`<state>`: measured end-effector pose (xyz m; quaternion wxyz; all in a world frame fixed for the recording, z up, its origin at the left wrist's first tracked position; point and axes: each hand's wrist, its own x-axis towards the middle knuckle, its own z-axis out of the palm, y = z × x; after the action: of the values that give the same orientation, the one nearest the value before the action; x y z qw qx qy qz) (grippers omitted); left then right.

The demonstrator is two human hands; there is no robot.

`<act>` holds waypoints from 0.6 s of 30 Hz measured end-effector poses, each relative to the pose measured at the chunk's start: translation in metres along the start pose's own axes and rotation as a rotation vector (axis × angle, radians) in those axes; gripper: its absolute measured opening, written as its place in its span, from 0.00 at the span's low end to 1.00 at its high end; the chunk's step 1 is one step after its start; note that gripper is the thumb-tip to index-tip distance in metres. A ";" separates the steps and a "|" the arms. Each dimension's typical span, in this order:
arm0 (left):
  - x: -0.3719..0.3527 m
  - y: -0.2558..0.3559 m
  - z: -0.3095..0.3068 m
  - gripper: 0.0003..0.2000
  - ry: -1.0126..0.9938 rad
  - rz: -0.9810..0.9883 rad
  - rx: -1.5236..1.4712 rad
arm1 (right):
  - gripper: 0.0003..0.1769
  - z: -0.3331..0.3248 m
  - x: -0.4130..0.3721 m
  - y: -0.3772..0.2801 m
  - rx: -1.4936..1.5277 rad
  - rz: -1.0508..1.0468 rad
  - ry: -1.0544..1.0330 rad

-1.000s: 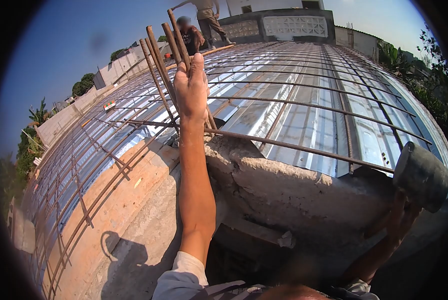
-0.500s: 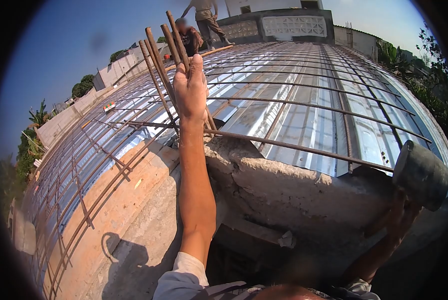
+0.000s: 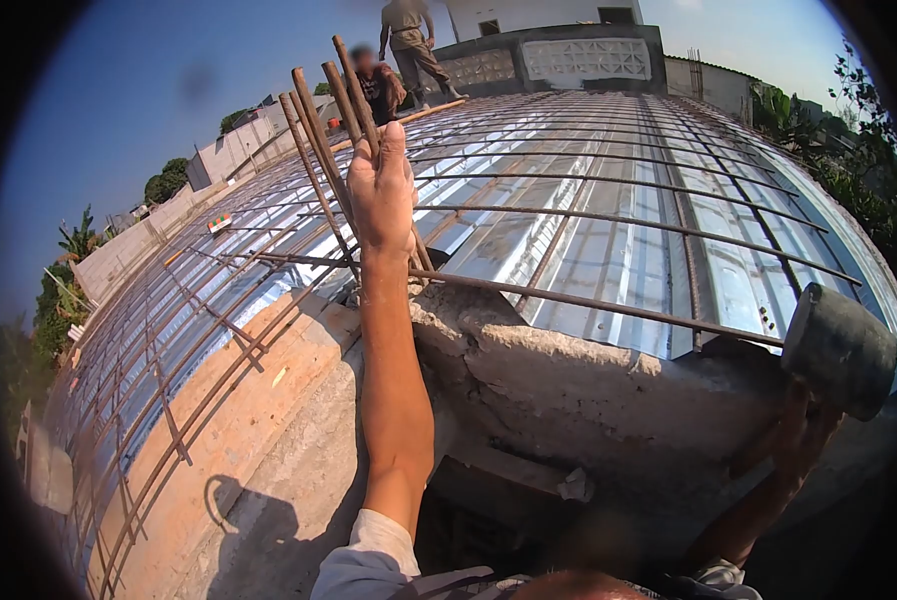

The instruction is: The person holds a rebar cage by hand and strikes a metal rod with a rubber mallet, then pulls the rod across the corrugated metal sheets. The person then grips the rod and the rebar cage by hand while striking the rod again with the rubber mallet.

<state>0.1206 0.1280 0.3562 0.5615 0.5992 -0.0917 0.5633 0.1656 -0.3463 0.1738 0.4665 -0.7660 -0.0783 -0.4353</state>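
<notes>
My left hand [image 3: 381, 205] is raised in the middle, its fingers wrapped round one of several rusty upright steel rebars [image 3: 356, 95]. These bars rise as a cluster from the corner of the concrete wall [image 3: 548, 365]. At the right, my right hand [image 3: 803, 425] is closed on the lower part of a dark grey bucket [image 3: 838, 350], which is tilted beside the end of a long horizontal rebar. The bucket hides part of its fingers, and its inside does not show.
A rebar grid [image 3: 608, 212] lies over shiny corrugated metal sheets [image 3: 608, 260]. Farther back, one person [image 3: 408, 45] stands and another [image 3: 376, 88] crouches near a bamboo pole. A dark gap [image 3: 478, 520] opens below the wall.
The view has tilted slightly, so the scene sits a little lower. Both hands keep their holds on the rebar and the bucket. The two people at the back have shifted only slightly.
</notes>
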 end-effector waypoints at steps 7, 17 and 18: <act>0.000 -0.001 0.000 0.10 0.002 -0.006 -0.026 | 0.20 0.001 0.001 0.012 -0.059 -0.056 0.012; -0.011 0.011 0.000 0.18 0.183 0.244 0.394 | 0.22 -0.002 0.002 0.006 0.092 -0.088 0.003; -0.021 0.017 0.001 0.22 0.258 0.423 0.559 | 0.22 -0.001 0.001 0.003 0.082 -0.095 0.016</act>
<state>0.1007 0.1105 0.3501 0.2544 0.6213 0.0152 0.7409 0.1676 -0.3492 0.1728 0.4768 -0.7381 -0.1288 -0.4596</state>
